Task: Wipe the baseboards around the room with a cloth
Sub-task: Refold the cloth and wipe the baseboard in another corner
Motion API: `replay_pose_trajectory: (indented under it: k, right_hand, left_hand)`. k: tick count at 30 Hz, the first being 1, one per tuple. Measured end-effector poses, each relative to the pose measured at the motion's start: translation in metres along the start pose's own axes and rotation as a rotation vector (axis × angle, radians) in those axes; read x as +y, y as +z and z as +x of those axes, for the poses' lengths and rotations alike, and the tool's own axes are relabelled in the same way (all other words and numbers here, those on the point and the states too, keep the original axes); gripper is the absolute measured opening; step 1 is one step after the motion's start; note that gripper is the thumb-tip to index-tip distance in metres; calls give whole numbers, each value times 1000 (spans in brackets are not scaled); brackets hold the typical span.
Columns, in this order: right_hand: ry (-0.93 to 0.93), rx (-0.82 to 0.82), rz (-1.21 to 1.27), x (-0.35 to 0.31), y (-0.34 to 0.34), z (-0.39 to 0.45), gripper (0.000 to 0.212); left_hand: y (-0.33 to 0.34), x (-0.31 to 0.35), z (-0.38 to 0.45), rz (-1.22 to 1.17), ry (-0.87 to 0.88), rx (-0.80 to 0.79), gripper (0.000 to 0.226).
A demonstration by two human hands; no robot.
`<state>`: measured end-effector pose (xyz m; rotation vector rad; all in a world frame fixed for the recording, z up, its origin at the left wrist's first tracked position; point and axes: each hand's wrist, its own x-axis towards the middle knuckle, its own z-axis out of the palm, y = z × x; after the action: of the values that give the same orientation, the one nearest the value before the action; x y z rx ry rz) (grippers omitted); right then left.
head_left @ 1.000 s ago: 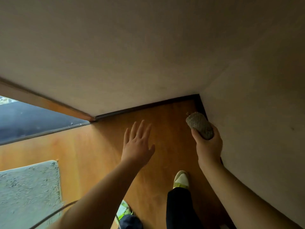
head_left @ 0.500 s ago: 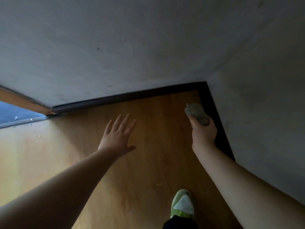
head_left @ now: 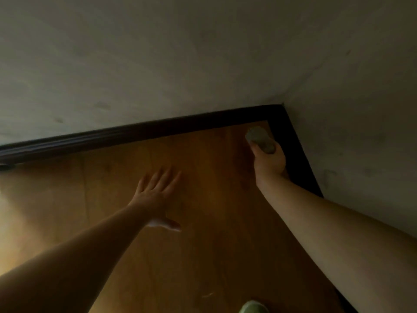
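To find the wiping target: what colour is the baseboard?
Very dark brown, almost black; the baseboard shows best in the head view.

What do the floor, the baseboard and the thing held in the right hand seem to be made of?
Floor: probably wood or wood-look laminate, orange-brown, with plank seams and a faint sheen.
Baseboard: dark, nearly black, moulded strip with a slight gloss; painted wood or plastic, unclear.
Cloth in the right hand: pale grey, bunched, soft-looking fabric; the blur hides its weave.

Home room corner: wood floor, dark baseboard.
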<state>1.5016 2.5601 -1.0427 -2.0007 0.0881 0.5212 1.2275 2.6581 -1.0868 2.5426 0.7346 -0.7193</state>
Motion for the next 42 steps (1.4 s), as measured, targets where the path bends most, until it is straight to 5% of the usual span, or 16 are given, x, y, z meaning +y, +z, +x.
replay_pose_trajectory:
  k: [4,13,27,35,42]
  right_hand:
    - [-83,17,-36,12,20,36,51]
    - [-105,150,-243,10,37,91,51]
    - [-57,188,-242,18,104,31,52]
    - [-54,7,-232,22,165,-70,54]
    - [-107,-276,-257,42,213,-142,53]
  left_hand:
    - [38,-10,15,-14,-38,92,159]
    - [40,-14,13,-36,-22,25,160]
    - [31,-10,8,-40,-6,58,152]
    - [29,-11,-2,-79,9,89,146]
    - [58,-78,-78,-153,-304,76,146]
